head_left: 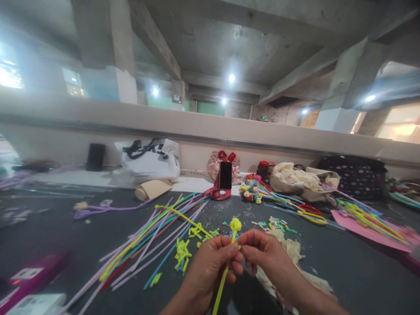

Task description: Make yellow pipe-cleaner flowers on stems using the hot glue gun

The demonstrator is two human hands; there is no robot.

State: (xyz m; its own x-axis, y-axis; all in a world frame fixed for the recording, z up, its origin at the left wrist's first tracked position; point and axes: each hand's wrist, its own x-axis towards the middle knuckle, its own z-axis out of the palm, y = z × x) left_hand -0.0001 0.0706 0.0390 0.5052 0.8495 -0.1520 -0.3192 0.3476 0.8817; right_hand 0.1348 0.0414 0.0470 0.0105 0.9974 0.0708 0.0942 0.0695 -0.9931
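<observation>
My left hand (210, 264) and my right hand (262, 251) meet at the middle bottom of the view, both pinching a yellow pipe cleaner (226, 271). Its top is curled into a small yellow flower-like head (235, 224) just above my fingertips. The stem runs down between my wrists. Under my hands lies the dark table (344, 262). A fan of long pipe cleaners (154, 240) in lilac, yellow, green, blue and red lies to the left. Short yellow-green cut pieces (182, 253) lie beside it.
A phone (225, 175) stands on a red holder at the back. Finished colourful flowers (251, 190) and more stems lie back right, near a cream cloth bag (302, 177). A white bag (149, 159) and pink sheet (364, 227) are also there. Pink boxes (29, 273) sit bottom left.
</observation>
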